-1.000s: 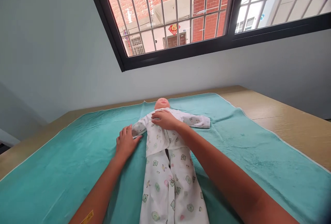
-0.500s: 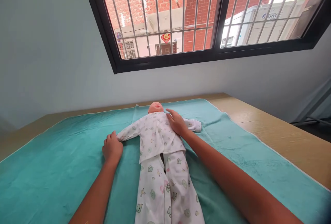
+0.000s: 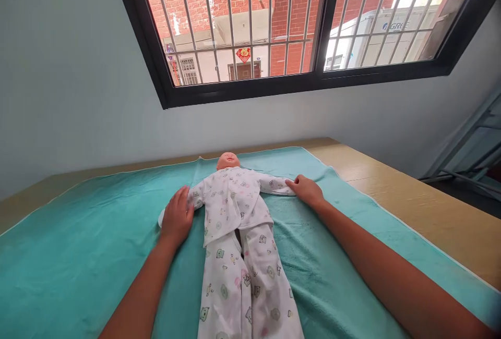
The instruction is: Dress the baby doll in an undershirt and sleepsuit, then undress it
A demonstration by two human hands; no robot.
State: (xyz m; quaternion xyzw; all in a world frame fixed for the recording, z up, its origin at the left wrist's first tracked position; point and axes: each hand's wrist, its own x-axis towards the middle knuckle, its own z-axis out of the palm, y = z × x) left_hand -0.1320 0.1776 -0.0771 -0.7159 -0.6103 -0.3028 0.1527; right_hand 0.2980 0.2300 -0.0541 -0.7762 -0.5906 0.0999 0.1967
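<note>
A baby doll lies on its back, its head toward the window. It wears a white printed top and matching trousers. My left hand rests with fingers stretched over the sleeve on the left, whose white cuff sticks out past the hand. At the end of the other sleeve, my right hand pinches the cuff between thumb and fingers. Both sleeves are spread out sideways from the body. The trousers run out of view at the bottom.
Under the doll a teal cloth covers most of a wooden table. Behind it rise a grey wall and a black-framed barred window. A metal frame stands off to the right.
My right hand has moved from the doll's chest out to the cuff and grips it. My left hand has shifted from the cuff onto the sleeve, its fingers straighter.
</note>
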